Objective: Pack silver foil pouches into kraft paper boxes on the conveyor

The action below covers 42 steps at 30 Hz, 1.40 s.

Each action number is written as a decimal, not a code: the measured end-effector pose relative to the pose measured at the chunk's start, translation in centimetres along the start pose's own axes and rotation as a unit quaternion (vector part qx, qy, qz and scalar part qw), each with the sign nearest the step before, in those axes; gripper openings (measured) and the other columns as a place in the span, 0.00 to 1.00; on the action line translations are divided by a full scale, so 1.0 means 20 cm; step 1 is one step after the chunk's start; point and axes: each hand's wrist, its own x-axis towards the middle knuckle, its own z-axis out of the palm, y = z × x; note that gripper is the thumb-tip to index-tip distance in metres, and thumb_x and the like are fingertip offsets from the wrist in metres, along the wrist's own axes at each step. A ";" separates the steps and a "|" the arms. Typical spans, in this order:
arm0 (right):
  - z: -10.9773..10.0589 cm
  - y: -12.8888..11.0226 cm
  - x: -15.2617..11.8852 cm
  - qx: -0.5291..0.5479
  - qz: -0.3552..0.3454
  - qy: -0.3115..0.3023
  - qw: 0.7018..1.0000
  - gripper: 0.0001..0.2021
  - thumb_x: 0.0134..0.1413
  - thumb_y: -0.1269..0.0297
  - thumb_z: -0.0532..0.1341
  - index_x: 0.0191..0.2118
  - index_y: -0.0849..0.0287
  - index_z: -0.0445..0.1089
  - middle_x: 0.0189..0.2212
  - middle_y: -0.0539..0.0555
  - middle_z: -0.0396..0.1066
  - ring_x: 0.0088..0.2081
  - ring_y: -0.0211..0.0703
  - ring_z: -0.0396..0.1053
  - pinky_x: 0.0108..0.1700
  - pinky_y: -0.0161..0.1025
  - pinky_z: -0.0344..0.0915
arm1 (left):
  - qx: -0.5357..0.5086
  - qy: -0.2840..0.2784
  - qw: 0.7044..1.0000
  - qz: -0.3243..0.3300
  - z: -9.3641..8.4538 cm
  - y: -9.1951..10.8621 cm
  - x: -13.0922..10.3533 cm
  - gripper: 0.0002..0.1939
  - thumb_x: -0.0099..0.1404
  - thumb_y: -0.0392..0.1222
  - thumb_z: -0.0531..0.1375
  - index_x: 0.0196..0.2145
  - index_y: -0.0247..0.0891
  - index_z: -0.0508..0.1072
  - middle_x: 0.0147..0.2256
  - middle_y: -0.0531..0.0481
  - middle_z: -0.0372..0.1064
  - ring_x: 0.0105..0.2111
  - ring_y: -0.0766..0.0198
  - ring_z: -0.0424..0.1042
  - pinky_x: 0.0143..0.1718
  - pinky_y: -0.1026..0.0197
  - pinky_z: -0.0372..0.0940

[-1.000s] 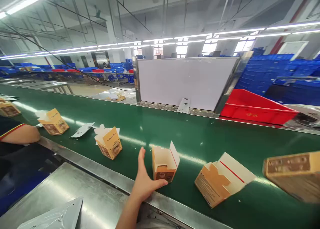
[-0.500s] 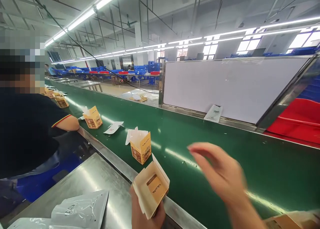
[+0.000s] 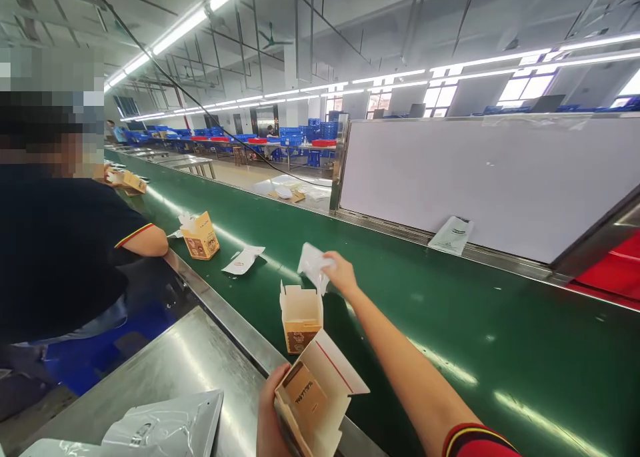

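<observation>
My left hand point(image 3: 269, 414) grips an open tan carton point(image 3: 315, 394) at the bottom edge of view, flaps up, a small insert visible inside. My right hand point(image 3: 341, 272) reaches out over the green conveyor belt point(image 3: 450, 324) and pinches a white plastic pouch point(image 3: 313, 265) just above a second open carton point(image 3: 301, 317) standing on the belt. Farther left on the belt lie another white pouch point(image 3: 243, 260) and a carton point(image 3: 201, 236) stuffed with white pouches.
A co-worker in a dark shirt point(image 3: 55, 244) stands at the left, arm resting at the belt's edge. Silvery bags point(image 3: 150, 430) lie on the steel table point(image 3: 165, 370). A white board point(image 3: 490, 177) and a pouch point(image 3: 453, 235) line the belt's far side.
My right hand swung left across the belt and took hold of the white pouch above the standing carton. My left hand still holds its carton, now tilted more open.
</observation>
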 end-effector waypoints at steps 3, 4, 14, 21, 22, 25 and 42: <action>-0.44 -0.05 -0.18 -0.013 0.059 0.193 0.979 0.24 0.52 0.66 0.59 0.56 0.63 0.59 0.46 0.59 0.67 0.46 0.48 0.66 0.51 0.51 0.62 | 0.017 -0.052 0.998 0.009 0.05 0.07 -0.03 0.36 0.48 0.48 0.63 0.54 0.43 0.57 0.51 0.43 0.61 0.49 0.49 0.66 0.50 0.45 0.65; -0.60 -0.10 -0.28 -0.016 0.056 0.239 0.969 0.25 0.52 0.65 0.59 0.56 0.60 0.60 0.49 0.58 0.66 0.48 0.48 0.65 0.53 0.49 0.61 | 0.028 -0.070 0.997 0.012 0.07 0.09 -0.05 0.35 0.48 0.47 0.63 0.54 0.43 0.58 0.52 0.44 0.61 0.50 0.49 0.65 0.51 0.44 0.64; -1.24 -0.60 -1.30 -0.048 -0.178 -0.020 0.983 0.12 0.57 0.71 0.57 0.44 0.46 0.69 0.33 0.47 0.71 0.31 0.34 0.69 0.29 0.28 0.64 | 0.085 -0.157 0.969 0.172 0.28 0.13 -0.17 0.38 0.51 0.43 0.65 0.57 0.40 0.54 0.52 0.39 0.61 0.52 0.48 0.64 0.50 0.41 0.65; -1.16 -0.61 -1.26 -0.160 -0.043 -0.252 0.954 0.14 0.52 0.81 0.55 0.36 0.54 0.70 0.32 0.47 0.67 0.32 0.35 0.64 0.33 0.32 0.58 | 0.064 -0.140 0.895 0.419 0.33 0.17 -0.17 0.32 0.54 0.36 0.63 0.55 0.30 0.57 0.51 0.34 0.61 0.53 0.50 0.62 0.53 0.46 0.61; -1.12 -0.60 -1.26 -0.199 -0.033 -0.252 0.947 0.14 0.50 0.82 0.54 0.36 0.55 0.69 0.32 0.48 0.67 0.32 0.37 0.63 0.32 0.33 0.57 | 0.070 -0.124 0.884 0.445 0.33 0.17 -0.16 0.30 0.55 0.35 0.63 0.54 0.29 0.58 0.50 0.34 0.62 0.53 0.49 0.62 0.54 0.45 0.59; -1.03 -0.56 -1.28 -0.238 -0.027 -0.239 0.941 0.13 0.50 0.80 0.53 0.41 0.61 0.65 0.34 0.53 0.66 0.32 0.41 0.62 0.32 0.37 0.58 | 0.081 -0.088 0.877 0.465 0.34 0.15 -0.14 0.28 0.55 0.34 0.63 0.52 0.26 0.60 0.47 0.33 0.63 0.51 0.49 0.63 0.53 0.46 0.58; -1.01 -0.43 -1.29 -0.168 -0.087 -0.315 0.930 0.06 0.49 0.75 0.60 0.34 0.61 0.63 0.36 0.51 0.69 0.35 0.36 0.63 0.40 0.32 0.64 | 0.024 -0.245 0.905 0.347 0.45 0.17 -0.37 0.34 0.51 0.42 0.63 0.55 0.36 0.58 0.49 0.38 0.64 0.48 0.50 0.67 0.48 0.48 0.65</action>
